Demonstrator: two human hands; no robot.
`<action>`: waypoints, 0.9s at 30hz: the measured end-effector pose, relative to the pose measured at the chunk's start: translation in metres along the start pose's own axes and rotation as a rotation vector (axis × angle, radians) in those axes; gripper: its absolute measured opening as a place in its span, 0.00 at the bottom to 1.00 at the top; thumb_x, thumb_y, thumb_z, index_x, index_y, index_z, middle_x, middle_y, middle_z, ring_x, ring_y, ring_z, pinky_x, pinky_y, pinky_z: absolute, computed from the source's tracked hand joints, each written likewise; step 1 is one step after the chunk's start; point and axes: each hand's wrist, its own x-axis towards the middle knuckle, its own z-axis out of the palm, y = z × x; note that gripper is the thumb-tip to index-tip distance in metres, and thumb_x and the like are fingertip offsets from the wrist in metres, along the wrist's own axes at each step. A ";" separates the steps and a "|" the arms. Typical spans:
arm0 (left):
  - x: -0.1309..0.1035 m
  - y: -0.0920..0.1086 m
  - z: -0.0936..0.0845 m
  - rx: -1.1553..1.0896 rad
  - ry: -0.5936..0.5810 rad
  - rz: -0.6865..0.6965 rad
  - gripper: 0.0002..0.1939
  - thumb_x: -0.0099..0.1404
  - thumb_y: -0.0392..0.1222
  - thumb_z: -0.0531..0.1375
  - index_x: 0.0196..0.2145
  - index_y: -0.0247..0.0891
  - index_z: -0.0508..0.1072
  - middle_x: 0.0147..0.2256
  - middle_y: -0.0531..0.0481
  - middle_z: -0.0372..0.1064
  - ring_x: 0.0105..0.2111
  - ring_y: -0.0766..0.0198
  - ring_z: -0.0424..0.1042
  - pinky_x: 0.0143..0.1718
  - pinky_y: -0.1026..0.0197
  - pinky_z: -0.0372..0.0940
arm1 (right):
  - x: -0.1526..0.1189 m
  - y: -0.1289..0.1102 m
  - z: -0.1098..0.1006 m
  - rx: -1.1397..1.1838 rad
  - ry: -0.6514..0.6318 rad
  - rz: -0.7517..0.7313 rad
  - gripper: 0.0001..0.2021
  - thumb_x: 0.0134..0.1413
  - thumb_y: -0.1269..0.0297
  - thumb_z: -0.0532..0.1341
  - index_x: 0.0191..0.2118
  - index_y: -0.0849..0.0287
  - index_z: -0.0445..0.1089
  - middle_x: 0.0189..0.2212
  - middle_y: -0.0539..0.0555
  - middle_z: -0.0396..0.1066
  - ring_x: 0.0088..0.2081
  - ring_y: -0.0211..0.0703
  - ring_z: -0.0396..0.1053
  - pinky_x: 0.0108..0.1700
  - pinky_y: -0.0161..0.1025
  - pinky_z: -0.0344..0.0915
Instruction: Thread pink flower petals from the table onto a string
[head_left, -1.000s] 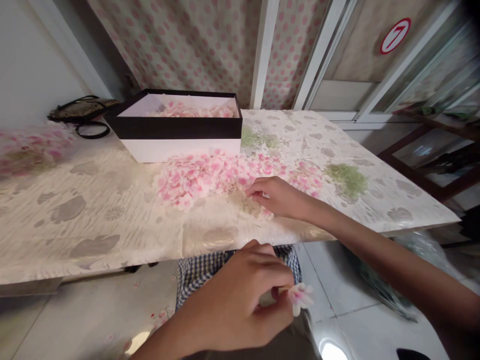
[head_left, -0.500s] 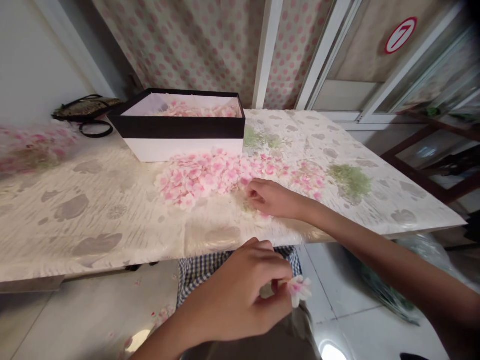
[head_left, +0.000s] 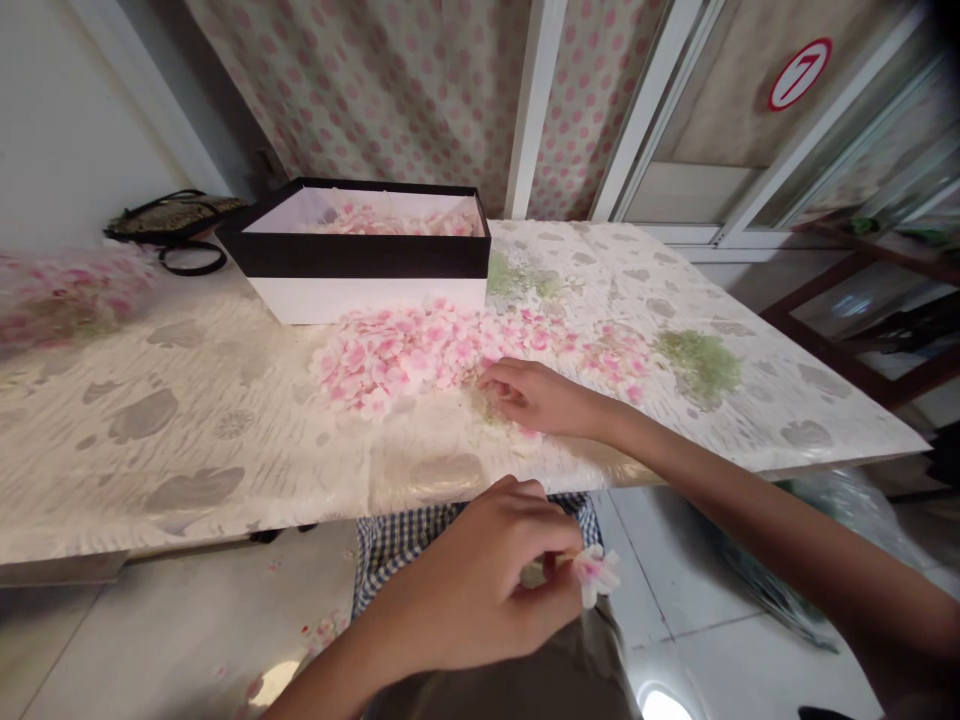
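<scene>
Pinching pink-centred white flower (head_left: 598,574), your left hand (head_left: 487,580) is hovering; curled right hand (head_left: 534,395), contents unclear; loose pink blossoms (head_left: 401,352) seemingly remaining

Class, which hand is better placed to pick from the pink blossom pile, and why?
Probably the right hand: it is beside the pink blossom pile, while the left hand, farther away, pinches a blossom.

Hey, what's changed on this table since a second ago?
The right hand has shifted slightly left beside the pile of pink flowers; whether it picked anything up can't be told. Nothing was visibly let go. The left hand still pinches one flower, and the box stayed put.
</scene>
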 end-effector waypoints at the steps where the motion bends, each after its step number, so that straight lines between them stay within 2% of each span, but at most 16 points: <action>1: 0.000 0.000 0.000 -0.003 0.002 -0.001 0.17 0.58 0.30 0.54 0.20 0.38 0.49 0.20 0.56 0.53 0.27 0.66 0.59 0.37 0.62 0.58 | 0.001 0.000 0.000 0.014 -0.015 -0.012 0.11 0.53 0.77 0.51 0.40 0.59 0.65 0.35 0.54 0.65 0.34 0.40 0.63 0.36 0.36 0.59; 4: 0.001 -0.001 0.001 -0.009 0.003 -0.001 0.17 0.58 0.31 0.55 0.19 0.38 0.49 0.20 0.56 0.53 0.27 0.66 0.59 0.37 0.62 0.58 | 0.004 0.001 0.002 0.036 -0.043 -0.027 0.09 0.54 0.78 0.51 0.34 0.59 0.65 0.34 0.53 0.66 0.34 0.39 0.63 0.36 0.35 0.59; 7: 0.001 -0.001 0.001 -0.004 -0.004 -0.004 0.17 0.58 0.30 0.55 0.20 0.38 0.49 0.20 0.57 0.52 0.27 0.66 0.59 0.37 0.62 0.57 | 0.005 0.001 0.004 0.031 -0.031 -0.006 0.08 0.54 0.78 0.51 0.28 0.59 0.62 0.31 0.53 0.65 0.33 0.40 0.62 0.35 0.36 0.57; 12: 0.001 -0.001 0.001 -0.003 -0.003 -0.007 0.17 0.59 0.30 0.55 0.20 0.38 0.49 0.20 0.56 0.52 0.27 0.67 0.59 0.36 0.62 0.57 | 0.000 -0.001 0.002 0.036 0.040 0.064 0.07 0.56 0.76 0.50 0.29 0.58 0.56 0.25 0.49 0.60 0.27 0.37 0.57 0.30 0.35 0.53; 16: 0.001 -0.003 0.001 -0.014 0.034 -0.008 0.17 0.59 0.29 0.54 0.20 0.38 0.49 0.20 0.56 0.52 0.26 0.67 0.58 0.36 0.62 0.57 | -0.003 -0.001 -0.003 0.078 0.089 0.098 0.06 0.56 0.74 0.51 0.30 0.58 0.59 0.22 0.47 0.61 0.24 0.35 0.58 0.28 0.34 0.53; 23: 0.002 -0.008 -0.003 -0.112 0.224 -0.119 0.15 0.62 0.31 0.54 0.21 0.37 0.54 0.23 0.56 0.53 0.26 0.69 0.57 0.31 0.63 0.53 | -0.004 -0.002 -0.013 0.240 0.202 0.125 0.04 0.54 0.72 0.57 0.34 0.60 0.70 0.32 0.52 0.73 0.34 0.39 0.70 0.37 0.37 0.65; 27: -0.001 -0.011 -0.008 -0.182 0.375 -0.167 0.15 0.64 0.32 0.54 0.22 0.37 0.54 0.22 0.57 0.50 0.25 0.70 0.55 0.27 0.64 0.51 | -0.014 -0.016 -0.021 0.374 0.294 0.139 0.04 0.55 0.68 0.59 0.33 0.60 0.71 0.28 0.51 0.73 0.30 0.37 0.71 0.35 0.36 0.69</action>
